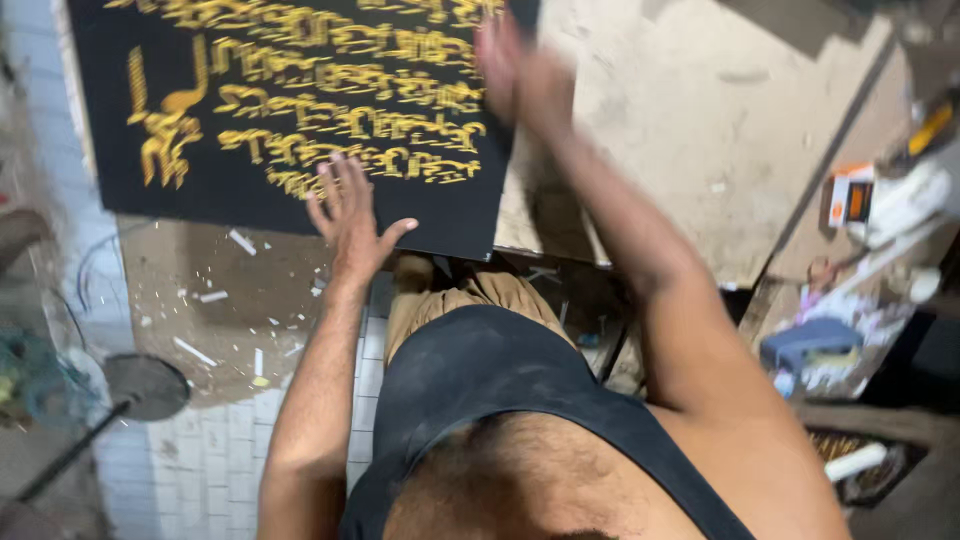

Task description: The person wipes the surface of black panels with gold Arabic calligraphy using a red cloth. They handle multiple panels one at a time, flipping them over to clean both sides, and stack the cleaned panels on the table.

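Pressing left hand (350, 215) flat, fingers spread, on near edge of black panel (290, 110) with gold lettering; I see panel lying on desk (700, 120), far left. Right hand (520, 75) farther, at panel's right edge, blurred; its grip I cannot tell. White scraps (215, 320) on floor (225, 455), near left.

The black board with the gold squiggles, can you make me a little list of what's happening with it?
board: black board with raised gold lettering, lying flat on a workbench
left hand: left hand pressed flat on the board's near edge, fingers spread
right hand: right hand at the board's right edge, blurred
bench: dusty, with white scraps
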